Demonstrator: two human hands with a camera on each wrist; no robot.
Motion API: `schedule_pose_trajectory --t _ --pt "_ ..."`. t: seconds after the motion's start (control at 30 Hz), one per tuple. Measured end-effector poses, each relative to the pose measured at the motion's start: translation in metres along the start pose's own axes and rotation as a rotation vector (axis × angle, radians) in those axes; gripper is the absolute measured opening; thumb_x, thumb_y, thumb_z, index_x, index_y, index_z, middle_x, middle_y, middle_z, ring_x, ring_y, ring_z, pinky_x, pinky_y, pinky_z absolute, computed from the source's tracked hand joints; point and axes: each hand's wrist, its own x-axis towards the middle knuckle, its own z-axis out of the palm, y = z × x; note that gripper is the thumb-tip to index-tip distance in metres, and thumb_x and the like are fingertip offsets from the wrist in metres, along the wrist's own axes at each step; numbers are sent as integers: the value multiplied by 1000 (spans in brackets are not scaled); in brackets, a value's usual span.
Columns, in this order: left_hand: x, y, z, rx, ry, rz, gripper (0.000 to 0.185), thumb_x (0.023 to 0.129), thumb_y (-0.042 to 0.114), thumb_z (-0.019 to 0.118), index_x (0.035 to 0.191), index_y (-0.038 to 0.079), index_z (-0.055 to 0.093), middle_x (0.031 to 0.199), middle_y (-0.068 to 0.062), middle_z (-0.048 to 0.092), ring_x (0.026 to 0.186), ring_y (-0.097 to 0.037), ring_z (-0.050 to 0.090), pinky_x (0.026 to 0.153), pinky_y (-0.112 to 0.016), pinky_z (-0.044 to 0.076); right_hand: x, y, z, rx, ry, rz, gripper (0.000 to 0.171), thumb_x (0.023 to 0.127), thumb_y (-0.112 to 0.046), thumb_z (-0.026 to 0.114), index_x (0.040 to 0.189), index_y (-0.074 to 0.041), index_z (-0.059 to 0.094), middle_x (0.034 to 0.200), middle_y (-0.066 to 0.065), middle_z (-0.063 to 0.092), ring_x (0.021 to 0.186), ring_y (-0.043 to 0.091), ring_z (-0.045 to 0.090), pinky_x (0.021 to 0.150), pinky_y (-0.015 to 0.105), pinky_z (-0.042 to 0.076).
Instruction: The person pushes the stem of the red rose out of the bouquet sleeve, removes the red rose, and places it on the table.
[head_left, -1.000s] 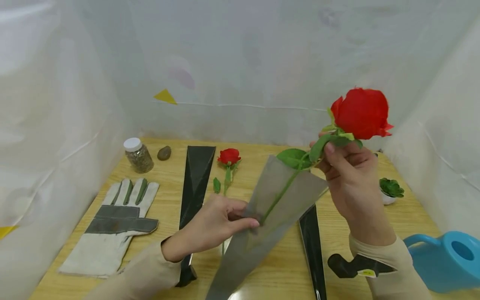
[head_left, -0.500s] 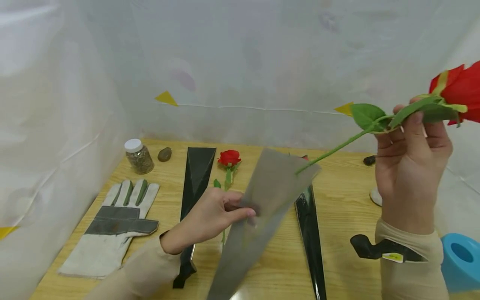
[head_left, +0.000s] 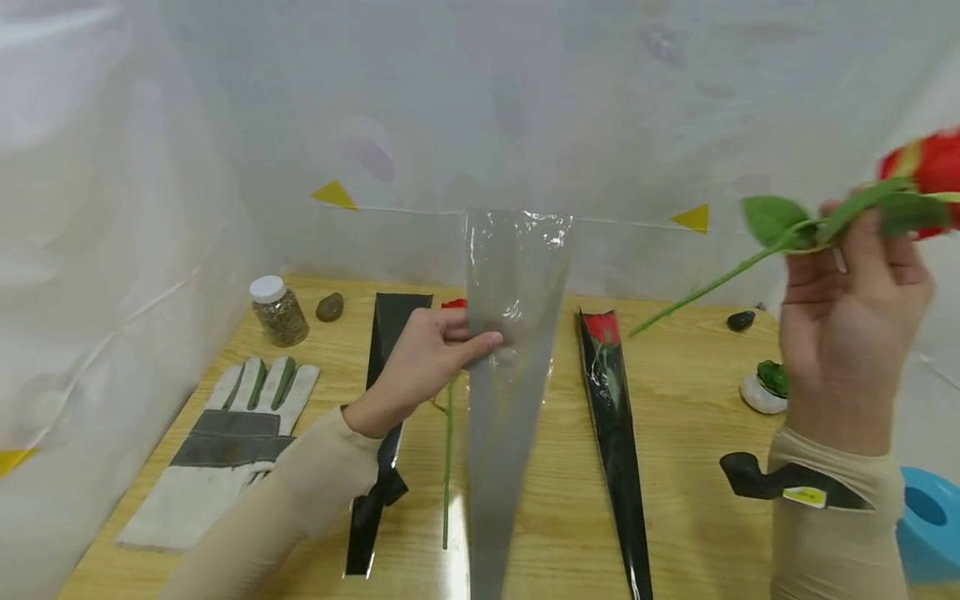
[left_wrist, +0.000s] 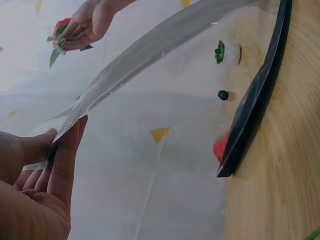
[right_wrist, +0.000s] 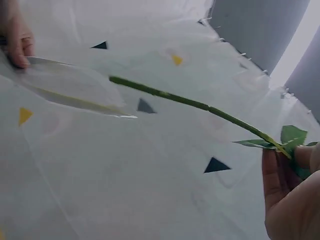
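Observation:
My left hand (head_left: 431, 358) pinches the left edge of a long, translucent grey flower sleeve (head_left: 517, 275), thumb in front and fingers behind. The sleeve stands nearly upright, wide end up, over the middle of the table. At the upper right, my right hand (head_left: 855, 308) holds a red rose (head_left: 926, 171) by the stem just under its bloom. The bloom is partly out of frame. Its bare green stem (right_wrist: 200, 106) slants toward the sleeve, and in the right wrist view the stem's tip is apart from the sleeve's mouth. A second rose lies behind the sleeve, its stem (head_left: 447, 467) showing.
One black sleeve (head_left: 393, 321) lies at left; another black sleeve (head_left: 618, 450) with a red rose inside lies at right. A work glove (head_left: 217, 467), a jar (head_left: 279, 312) and a brown stone (head_left: 329, 307) are at left. A potted succulent (head_left: 765, 400), black stone (head_left: 740, 320) and blue watering can (head_left: 926, 525) are at right.
The rose has come up and right, out of the grey sleeve, with my right hand. My left hand has raised the sleeve and turned it from slanted to nearly upright.

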Motion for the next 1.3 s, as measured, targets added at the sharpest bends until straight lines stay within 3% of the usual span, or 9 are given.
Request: schedule_pose_trajectory --t 0.07,0.2,0.3,0.43,0.6,0.73,0.93,1.1,1.3 --pt "10 -9 0 -8 7 -63 26 92 16 73 115 3 72 99 -7 74 89 -22 71 76 -37 56 -1 16 -11 -164 -99 165 36 94 10 57 129 17 51 98 25 65 81 33 67 76 39 56" --pt "29 -36 1 48 42 -176 27 92 19 73 115 4 71 99 -6 74 89 -19 71 74 -35 56 -12 51 -41 -615 -338 470 30 96 1 61 125 13 59 98 15 70 82 23 68 73 33 56" --pt "39 -59 3 108 88 -247 28 92 20 74 115 6 72 100 -4 73 88 -16 70 73 -33 55 -23 79 -62 -973 -463 578 32 97 -14 65 121 7 63 103 10 70 86 19 68 75 34 56" --pt "51 -83 8 184 110 -290 26 91 19 74 112 4 72 100 -5 73 85 -15 69 68 -30 55 -37 112 -87 -1244 -543 631 35 97 -21 67 119 7 64 105 16 69 84 22 70 74 38 56" --pt "60 -97 17 261 87 -339 33 94 12 70 125 -1 66 121 -14 66 106 -24 65 81 -34 54 -53 136 -113 -1392 -615 704 28 97 -16 66 114 6 66 97 18 70 81 33 70 73 44 56" --pt "61 -105 23 264 49 -419 47 96 0 59 142 -3 49 144 -19 48 130 -29 48 99 -41 44 -63 145 -124 -1489 -672 720 21 97 -12 65 110 5 68 86 12 71 73 30 71 69 42 57" --pt "56 -119 33 224 57 -512 63 89 -12 50 149 -4 34 145 -20 46 134 -30 42 103 -41 40 -75 149 -129 -1611 -718 687 17 96 -9 65 108 4 68 71 5 68 62 22 69 56 36 54" --pt "52 -124 40 282 65 -470 67 83 -16 49 147 -4 36 138 -21 51 127 -33 47 101 -45 41 -81 150 -128 -1696 -766 614 11 95 -10 67 98 1 69 64 2 66 54 18 65 49 32 48" --pt "47 -122 41 366 59 -314 71 84 -12 57 149 1 32 135 -23 53 124 -37 51 99 -48 43 -80 146 -125 -1768 -842 452 21 89 -13 74 100 4 69 65 3 66 49 14 57 48 31 45"
